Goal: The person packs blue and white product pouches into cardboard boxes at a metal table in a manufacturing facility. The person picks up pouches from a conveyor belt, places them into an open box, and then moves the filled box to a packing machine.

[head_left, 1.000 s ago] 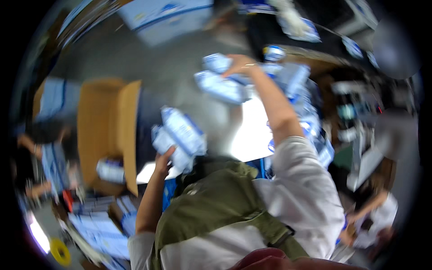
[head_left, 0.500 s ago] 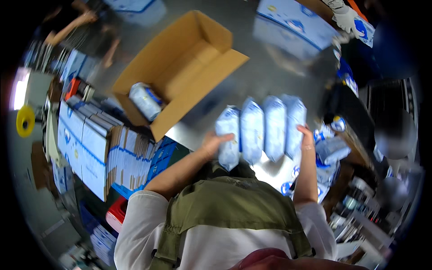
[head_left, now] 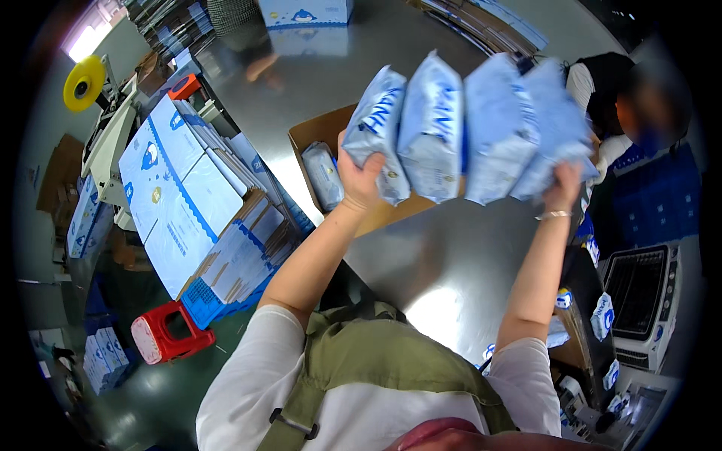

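Observation:
A row of several plump light-blue plastic packs (head_left: 432, 124) with blue lettering is held up side by side over the metal table. My left hand (head_left: 362, 177) presses on the left end of the row, thumb across the front of the outer pack. At the other end my right hand (head_left: 564, 188) grips the rightmost pack, which is blurred and tilted. Behind and below the row stands an open brown cardboard box (head_left: 301, 135), partly hidden by the packs. One similar pack (head_left: 323, 177) lies inside it at the left end.
Stacked flat white-and-blue cartons (head_left: 177, 188) stand left of the table, on a blue crate (head_left: 214, 304). A red stool (head_left: 169, 334) is on the floor nearby. Another person (head_left: 602, 90) is at the far right. A printed carton (head_left: 304, 13) sits on the table's far part (head_left: 241, 75).
My hands have carried the row of packs up and away from my body, over the box. The view has turned, so the box now appears behind the packs.

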Motion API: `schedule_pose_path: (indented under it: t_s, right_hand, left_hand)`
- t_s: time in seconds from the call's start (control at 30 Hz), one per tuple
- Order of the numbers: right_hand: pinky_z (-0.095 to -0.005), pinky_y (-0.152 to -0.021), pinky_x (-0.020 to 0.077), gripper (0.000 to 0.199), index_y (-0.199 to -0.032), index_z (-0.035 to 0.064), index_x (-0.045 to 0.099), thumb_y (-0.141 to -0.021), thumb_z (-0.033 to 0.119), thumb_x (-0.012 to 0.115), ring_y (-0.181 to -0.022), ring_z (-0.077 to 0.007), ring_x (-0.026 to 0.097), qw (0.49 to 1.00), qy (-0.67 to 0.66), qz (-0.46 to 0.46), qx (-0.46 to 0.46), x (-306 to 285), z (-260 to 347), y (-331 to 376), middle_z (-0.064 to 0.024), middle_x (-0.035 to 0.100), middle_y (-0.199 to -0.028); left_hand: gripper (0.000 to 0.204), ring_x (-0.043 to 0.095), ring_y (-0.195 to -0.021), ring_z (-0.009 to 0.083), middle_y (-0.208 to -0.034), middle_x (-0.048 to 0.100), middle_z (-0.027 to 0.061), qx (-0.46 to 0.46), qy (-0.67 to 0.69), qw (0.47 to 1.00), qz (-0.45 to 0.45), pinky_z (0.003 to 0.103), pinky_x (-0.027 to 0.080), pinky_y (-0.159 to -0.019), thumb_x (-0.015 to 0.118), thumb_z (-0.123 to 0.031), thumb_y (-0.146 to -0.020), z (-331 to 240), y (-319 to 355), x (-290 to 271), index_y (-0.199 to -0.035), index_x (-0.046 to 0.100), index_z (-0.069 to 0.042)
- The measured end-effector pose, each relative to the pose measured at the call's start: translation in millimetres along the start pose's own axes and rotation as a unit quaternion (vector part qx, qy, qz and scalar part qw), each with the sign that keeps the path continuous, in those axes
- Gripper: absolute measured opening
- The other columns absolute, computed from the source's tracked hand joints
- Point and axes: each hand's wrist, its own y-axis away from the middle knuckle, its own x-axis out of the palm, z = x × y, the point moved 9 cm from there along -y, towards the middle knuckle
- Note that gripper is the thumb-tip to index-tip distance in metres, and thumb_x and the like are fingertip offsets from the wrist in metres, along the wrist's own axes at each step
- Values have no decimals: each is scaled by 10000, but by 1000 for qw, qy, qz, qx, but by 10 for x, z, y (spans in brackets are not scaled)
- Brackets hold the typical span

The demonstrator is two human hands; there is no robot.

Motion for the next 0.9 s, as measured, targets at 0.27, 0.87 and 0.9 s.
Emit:
schedule_pose_path:
  t_s: [0.27,0.87,0.9]
  right_hand:
    - [-398,-1005,376,618,-1262,30,484,-721,259,676,-1196,-351,467,792,602,103,25,1191,-1642,-594,-226,510,-1262]
    - [-426,-828,479,466,-1180,27,529,-736,147,603,-970,-287,580,827,11,-105,552,-21,-1733,3536,-127,603,-1065]
    - [-437,-833,478,481,-1195,31,516,-734,135,598,-984,-294,573,830,-16,-122,543,203,-1792,3524,-128,593,-1082]
  left_hand:
    - [727,397,-1238,384,-1340,394,256,-179,-575,777,185,388,344,-1021,666,-240,-758,602,581,-246,-1341,318,19]
    - [504,428,-1218,290,-1242,524,117,-66,-672,528,515,463,248,-1077,687,-166,-704,-87,299,-1254,-1190,561,-119]
    - [517,415,-1232,302,-1261,508,129,-52,-642,598,477,468,252,-1078,698,-169,-708,-375,253,-1281,-1199,549,-111]
